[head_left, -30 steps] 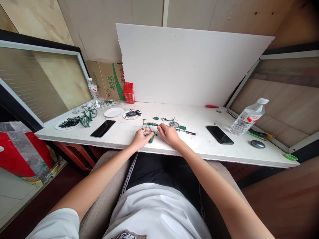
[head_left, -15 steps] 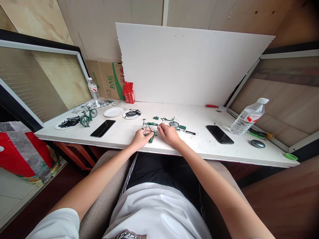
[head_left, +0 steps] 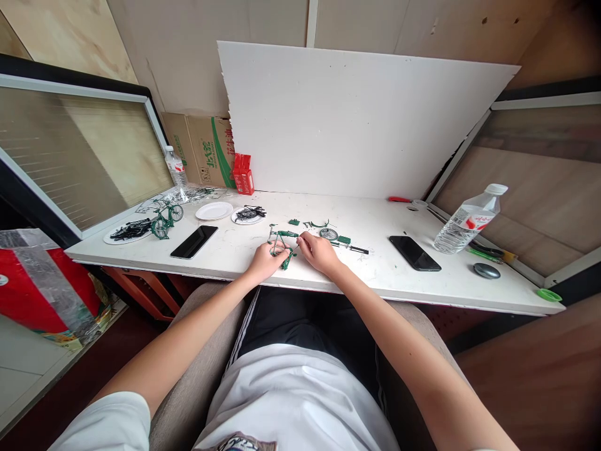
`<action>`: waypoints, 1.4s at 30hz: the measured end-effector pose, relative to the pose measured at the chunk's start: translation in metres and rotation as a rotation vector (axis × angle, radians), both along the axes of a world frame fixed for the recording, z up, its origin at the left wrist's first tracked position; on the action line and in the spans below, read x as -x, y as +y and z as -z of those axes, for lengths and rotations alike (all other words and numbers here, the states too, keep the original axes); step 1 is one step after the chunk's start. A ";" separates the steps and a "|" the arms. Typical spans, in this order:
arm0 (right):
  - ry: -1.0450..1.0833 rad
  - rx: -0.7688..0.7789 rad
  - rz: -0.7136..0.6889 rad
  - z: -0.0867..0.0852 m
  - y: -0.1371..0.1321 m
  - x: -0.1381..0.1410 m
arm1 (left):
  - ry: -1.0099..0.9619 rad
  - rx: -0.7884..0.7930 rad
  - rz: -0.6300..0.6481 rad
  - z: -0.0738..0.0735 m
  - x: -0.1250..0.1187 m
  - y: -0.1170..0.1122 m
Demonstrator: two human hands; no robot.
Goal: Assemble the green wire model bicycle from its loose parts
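A partly assembled green model bicycle point(head_left: 287, 234) is at the front of the white table, its lower part hidden by fingers. My left hand point(head_left: 267, 262) is closed around its lower left side. On the right, my right hand point(head_left: 315, 252) is closed in a pinch close to the frame; a thin dark piece shows at its fingertips, too small to name. Beyond my right hand lie a loose spoked wheel point(head_left: 328, 233), a small green block-like part point(head_left: 344, 240), a curved green part point(head_left: 320, 224) and a thin black-ended rod point(head_left: 359, 250).
A green model bicycle point(head_left: 165, 219) stands at the left by a plate of black parts point(head_left: 129, 231). Phones lie on both sides, one left point(head_left: 194, 242), one right point(head_left: 414, 254). A water bottle point(head_left: 471, 219) and a dark oval object point(head_left: 486, 270) are at the right.
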State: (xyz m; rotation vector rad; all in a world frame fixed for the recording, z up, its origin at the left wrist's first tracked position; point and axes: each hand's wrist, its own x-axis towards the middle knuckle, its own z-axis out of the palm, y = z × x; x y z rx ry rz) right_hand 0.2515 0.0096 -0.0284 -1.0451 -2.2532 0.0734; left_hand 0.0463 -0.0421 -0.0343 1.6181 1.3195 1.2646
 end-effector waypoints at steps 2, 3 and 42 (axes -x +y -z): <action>-0.005 0.001 0.003 0.000 0.000 0.000 | 0.005 -0.007 -0.003 0.000 0.000 0.000; -0.006 0.002 0.003 -0.001 0.000 0.000 | 0.008 -0.009 -0.004 0.000 0.000 0.000; -0.016 0.030 0.008 0.000 0.000 0.001 | 0.038 -0.052 -0.011 -0.002 -0.002 -0.003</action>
